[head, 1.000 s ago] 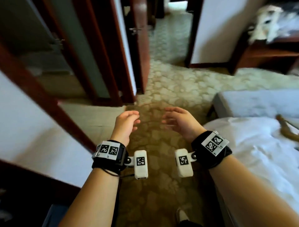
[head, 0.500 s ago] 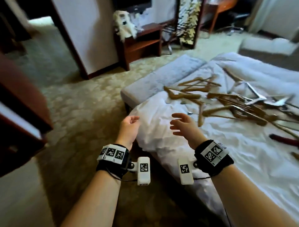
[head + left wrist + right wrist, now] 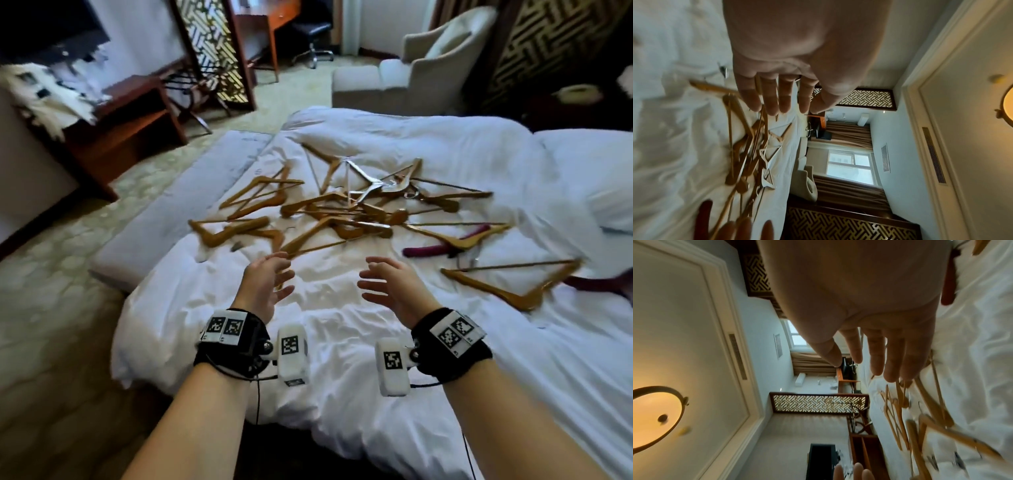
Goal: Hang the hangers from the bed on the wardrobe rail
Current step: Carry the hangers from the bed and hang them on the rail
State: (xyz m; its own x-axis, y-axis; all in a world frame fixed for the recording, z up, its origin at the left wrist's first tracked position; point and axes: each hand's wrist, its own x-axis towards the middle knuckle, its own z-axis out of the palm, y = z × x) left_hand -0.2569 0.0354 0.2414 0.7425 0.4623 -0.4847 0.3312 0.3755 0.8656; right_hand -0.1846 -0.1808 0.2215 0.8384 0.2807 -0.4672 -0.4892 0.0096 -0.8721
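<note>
Just beyond both hands: hangers [image 3: 329, 212] piled on bed [image 3: 342, 359] | left hand [image 3: 265, 287] fingers spread, empty | right hand [image 3: 394, 286] fingers spread, empty | both over bedsheet, apart

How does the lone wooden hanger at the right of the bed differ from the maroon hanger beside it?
The wooden hanger is light brown with a crossbar and lies apart from the heap; the maroon hanger is dark, looks padded, and is partly covered by another hanger. Both lie flat on the bed, untouched.
</note>
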